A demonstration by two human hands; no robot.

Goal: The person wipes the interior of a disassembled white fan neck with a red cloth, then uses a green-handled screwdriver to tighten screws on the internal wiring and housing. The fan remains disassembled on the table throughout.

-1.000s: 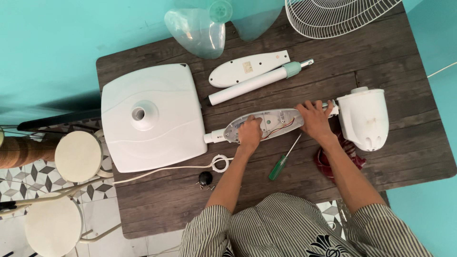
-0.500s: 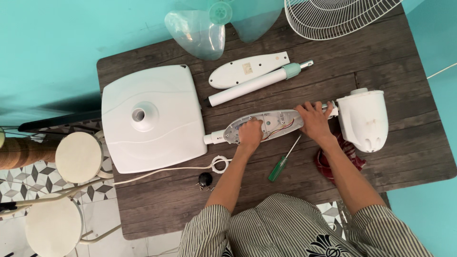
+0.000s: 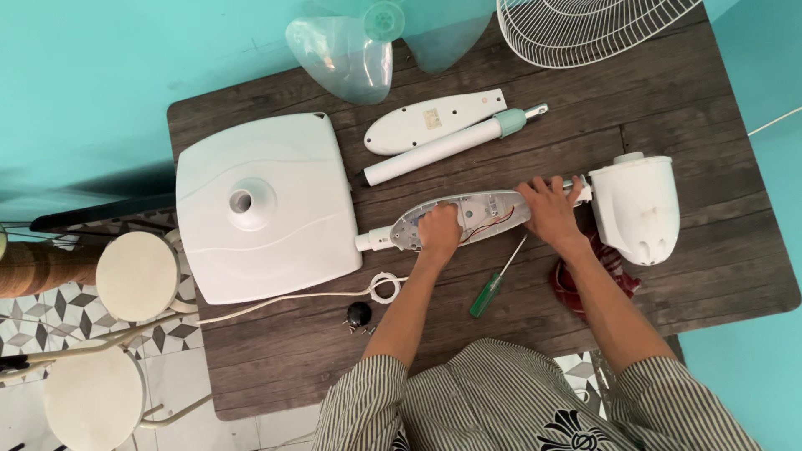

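Both hands press the open control housing (image 3: 464, 219) mid-tabletop (image 3: 685, 117), left hand (image 3: 439, 234) clenched on its left end, right hand (image 3: 551, 213) grasping beside motor (image 3: 639, 209); best pin it flat, wires clear.

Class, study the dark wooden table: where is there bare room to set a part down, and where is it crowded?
Bare wood lies right of the white fan motor housing, and along the near edge left of the small black knob. It is crowded mid-table, where the left hand and right hand rest on the opened control housing.
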